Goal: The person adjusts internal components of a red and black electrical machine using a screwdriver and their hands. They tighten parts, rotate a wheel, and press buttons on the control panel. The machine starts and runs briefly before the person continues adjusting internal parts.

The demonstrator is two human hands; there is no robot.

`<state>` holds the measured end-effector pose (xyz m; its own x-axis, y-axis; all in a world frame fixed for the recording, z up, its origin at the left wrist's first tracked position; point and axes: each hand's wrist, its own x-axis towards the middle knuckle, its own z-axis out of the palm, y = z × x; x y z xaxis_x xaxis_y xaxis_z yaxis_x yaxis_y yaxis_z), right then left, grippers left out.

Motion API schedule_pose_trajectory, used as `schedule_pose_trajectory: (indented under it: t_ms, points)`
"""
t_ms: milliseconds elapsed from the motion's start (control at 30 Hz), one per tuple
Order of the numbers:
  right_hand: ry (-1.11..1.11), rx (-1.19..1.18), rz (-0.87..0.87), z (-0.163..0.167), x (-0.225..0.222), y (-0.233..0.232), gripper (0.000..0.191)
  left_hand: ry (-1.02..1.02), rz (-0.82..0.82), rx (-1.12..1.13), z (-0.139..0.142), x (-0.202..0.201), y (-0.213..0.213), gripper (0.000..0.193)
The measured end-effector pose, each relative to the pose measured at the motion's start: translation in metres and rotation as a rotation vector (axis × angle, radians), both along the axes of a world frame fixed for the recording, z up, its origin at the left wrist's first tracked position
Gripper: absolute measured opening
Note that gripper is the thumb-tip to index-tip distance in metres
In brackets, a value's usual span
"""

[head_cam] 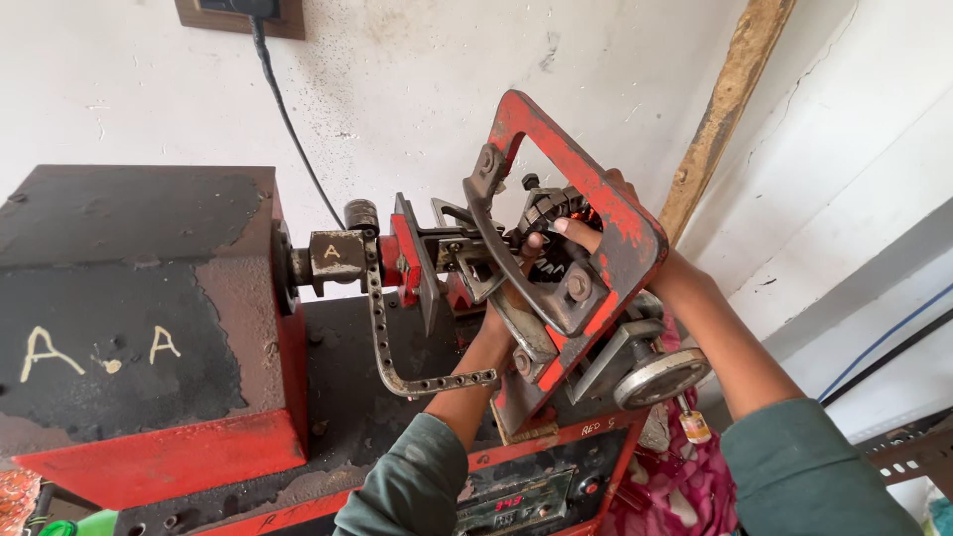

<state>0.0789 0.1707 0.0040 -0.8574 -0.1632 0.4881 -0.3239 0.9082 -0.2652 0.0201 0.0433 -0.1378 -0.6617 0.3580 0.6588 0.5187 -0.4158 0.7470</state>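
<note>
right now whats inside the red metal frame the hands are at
Inside the red frame sits a small dark clamp-like part, with right hand fingertips on it. The left hand reaches up from below, mostly hidden by a grey bracket. Its grip cannot be seen.

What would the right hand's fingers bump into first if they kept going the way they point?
Probably the dark metal part inside the red frame. The right hand points left toward it, fingertips seemingly touching it already, though depth is unclear.
</note>
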Motion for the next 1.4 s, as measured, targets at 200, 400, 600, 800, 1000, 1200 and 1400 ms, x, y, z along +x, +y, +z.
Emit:
schedule_pose_trajectory:
  t_ms: [200, 400, 600, 800, 1000, 1200, 1400]
  points:
    - [-0.013, -0.112, 0.101, 0.005, -0.002, -0.004, 0.044, -0.902, -0.277, 0.394, 0.025, 0.017, -0.012, 0.094]
    - [0.051, -0.087, 0.176, 0.006, -0.004, -0.008, 0.045, -0.845, -0.043, 0.189, 0.013, 0.007, -0.004, 0.095]
    - [0.074, 0.001, 0.189, 0.004, -0.005, -0.007, 0.044, -0.214, 0.201, -0.104, -0.018, -0.001, -0.001, 0.077]
    - [0.038, -0.036, 0.167, 0.010, 0.002, -0.016, 0.043, -0.797, -0.048, 0.024, -0.017, 0.003, -0.003, 0.070]
    - [-0.016, -0.095, 0.148, 0.013, 0.011, -0.027, 0.042, 0.296, 0.615, -0.259, -0.032, -0.001, -0.002, 0.064]
    - [-0.070, -0.103, 0.117, 0.014, 0.009, -0.027, 0.043, -0.634, 0.184, -0.025, -0.026, 0.013, -0.008, 0.040]
    - [-0.061, -0.126, 0.111, 0.011, 0.017, -0.025, 0.048, -0.803, -0.224, 0.689, -0.023, 0.017, -0.012, 0.020]
